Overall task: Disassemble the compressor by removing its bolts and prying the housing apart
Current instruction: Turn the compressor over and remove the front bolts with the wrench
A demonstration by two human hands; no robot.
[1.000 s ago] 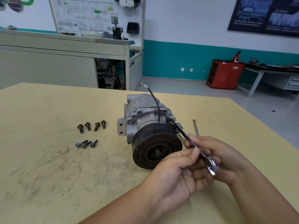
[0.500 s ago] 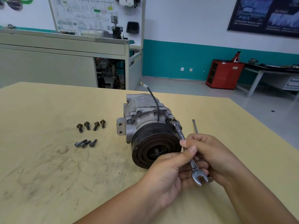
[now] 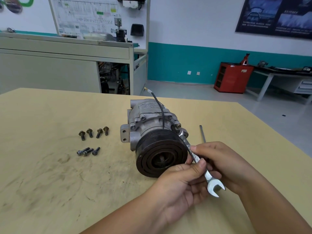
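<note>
The compressor (image 3: 150,120) lies on its side at the middle of the frame on the yellow table (image 3: 50,183), its black pulley (image 3: 161,157) facing me and a black wire (image 3: 160,108) arching up from its top. I hold a wrench (image 3: 194,154) with both hands at the lower right of the frame. My left hand (image 3: 179,188) pinches the shank between thumb and forefinger just beside the pulley's right edge. My right hand (image 3: 224,164) is curled round the same shank from behind, thumb on top. The wrench's open end (image 3: 215,187) sticks out below my fingers, towards me. Its far end reaches the housing's right side, just under a brass-coloured bolt head (image 3: 178,125); I cannot tell whether it is seated on a bolt there.

Left of the compressor, loose on the table, lie four dark bolts (image 3: 93,132) in a row and, nearer to me, three silvery bolts (image 3: 88,151) close together. A thin metal rod (image 3: 202,133) lies on the table just beyond my right hand.

Further back, at the upper left, a grey bench (image 3: 64,53) has an open bay (image 3: 114,78) holding a tangle of wires and machine parts. At the upper right a red cabinet (image 3: 234,78) stands on the floor; its open shelves are too dark to tell what they hold.
</note>
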